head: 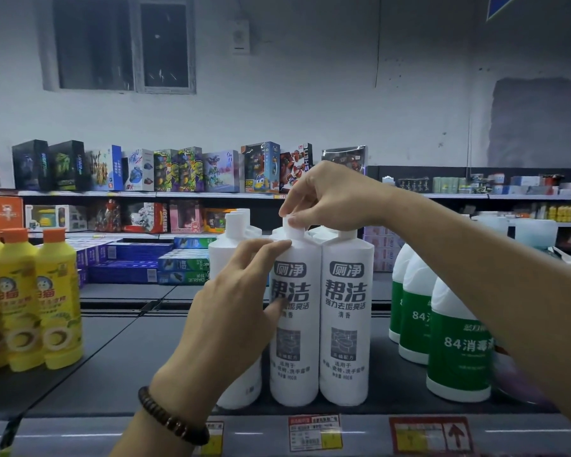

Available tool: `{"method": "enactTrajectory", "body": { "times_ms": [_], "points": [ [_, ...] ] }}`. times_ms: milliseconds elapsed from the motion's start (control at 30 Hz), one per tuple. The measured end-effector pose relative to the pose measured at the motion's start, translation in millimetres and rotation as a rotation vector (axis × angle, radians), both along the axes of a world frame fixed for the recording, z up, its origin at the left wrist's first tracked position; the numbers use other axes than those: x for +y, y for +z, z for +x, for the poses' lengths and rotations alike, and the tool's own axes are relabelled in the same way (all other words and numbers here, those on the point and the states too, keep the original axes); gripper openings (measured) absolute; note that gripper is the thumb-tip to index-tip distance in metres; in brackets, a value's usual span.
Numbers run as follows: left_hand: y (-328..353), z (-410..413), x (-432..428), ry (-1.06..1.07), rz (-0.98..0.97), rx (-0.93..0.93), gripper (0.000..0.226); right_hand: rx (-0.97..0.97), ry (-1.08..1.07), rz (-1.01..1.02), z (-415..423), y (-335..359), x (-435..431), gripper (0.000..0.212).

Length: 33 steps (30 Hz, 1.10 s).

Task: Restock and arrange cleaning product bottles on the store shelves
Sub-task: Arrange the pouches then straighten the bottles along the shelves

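Nearest the camera, below both wrists: shelf front edge (80,433) w/ price tags (314,433) and a red-framed arrow tag (431,435). Left wrist wears a dark bead bracelet (172,418).

Left hand (234,311) comes up from lower centre, fingers spread and laid flat on the side and shoulder of the white toilet-cleaner bottle (295,341); thumb lies across the label front. Not a full wrap, more a steadying press. Right hand (323,196) reaches in from the right, above the left, fingertips bunched together and pinched on that same bottle's white cap (292,227).

The bottle stands upright on the dark shelf, front row, label facing out. Touching it on the side away from the left hand: a second white bottle (346,324), same label, also upright. Behind the left palm, another white bottle (234,245), partly hidden, no label showing; more white caps behind that.

Under the right forearm: green-and-white disinfectant jugs (459,351), marked 84, in a row running back. Well to the outside of the left hand: yellow bottles (58,301) w/ orange caps, upright, grouped tight.

Beyond the hands, across a gap: blue boxed goods (129,262) stacked low. Farthest: back shelves w/ toy boxes (165,169), then a grey wall w/ a dark window (119,44).
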<state>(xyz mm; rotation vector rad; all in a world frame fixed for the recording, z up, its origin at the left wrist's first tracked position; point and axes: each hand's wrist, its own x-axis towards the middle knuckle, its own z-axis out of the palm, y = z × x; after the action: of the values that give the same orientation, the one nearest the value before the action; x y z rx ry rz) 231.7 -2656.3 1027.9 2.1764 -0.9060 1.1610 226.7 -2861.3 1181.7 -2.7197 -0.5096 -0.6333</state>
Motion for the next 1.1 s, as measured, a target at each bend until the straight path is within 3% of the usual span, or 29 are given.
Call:
{"method": "enactTrajectory", "body": {
  "times_ms": [167, 500, 733, 967, 1100],
  "points": [
    [2, -1, 4, -0.057, -0.071, -0.016, 0.077, -0.01, 0.013, 0.03, -2, -2, 0, 0.015],
    [-29, 32, 39, -0.105, -0.586, -0.141, 0.024, -0.244, 0.01, 0.057, 8, -4, 44, 0.023],
    [-42, 52, 49, -0.336, -0.632, 0.396, 0.058, -0.168, -0.101, -0.065, 18, -2, 77, 0.041],
    [-30, 62, 56, -0.454, -0.579, 0.555, 0.062, -0.187, -0.177, -0.07, 22, -4, 95, 0.059],
    [-30, 60, 54, -0.524, -0.626, 0.603, 0.047, -0.178, -0.183, -0.081, 28, -3, 99, 0.049]
  ]
}}
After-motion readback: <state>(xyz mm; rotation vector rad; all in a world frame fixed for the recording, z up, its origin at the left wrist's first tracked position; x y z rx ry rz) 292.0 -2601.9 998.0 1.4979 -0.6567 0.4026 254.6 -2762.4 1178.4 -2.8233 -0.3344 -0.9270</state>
